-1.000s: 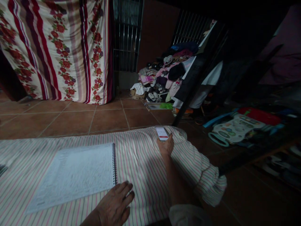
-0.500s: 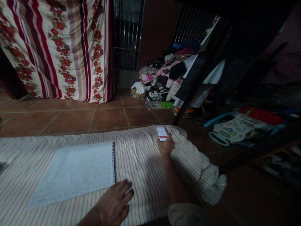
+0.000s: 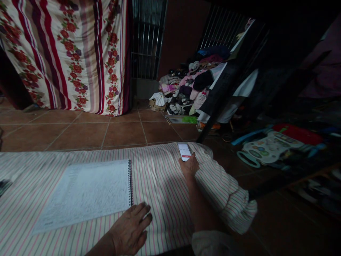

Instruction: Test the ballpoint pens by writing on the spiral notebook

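Note:
My right hand (image 3: 189, 165) reaches to the far edge of the striped cloth (image 3: 157, 185) and grips the lower end of a smartphone (image 3: 184, 151). The phone's screen is lit white with a red bar near its bottom. My left hand (image 3: 132, 226) lies palm down on the cloth, fingers stretched out, holding nothing. Its fingertips are close to the lower right corner of a spiral notebook (image 3: 90, 195). This notebook lies flat, its page covered with writing too blurred to read and its coil on the right side.
Beyond the cloth runs a tiled floor (image 3: 80, 133). A flowered curtain (image 3: 87, 60) hangs at the back left. A heap of clothes (image 3: 191, 83) lies by barred windows. To the right are a dark slanted post (image 3: 210, 122) and a baby walker toy (image 3: 266, 147). A small dark object (image 3: 4, 185) sits at the far left.
The view has shifted very slightly. Both hands, the phone and the notebook stay in nearly the same places.

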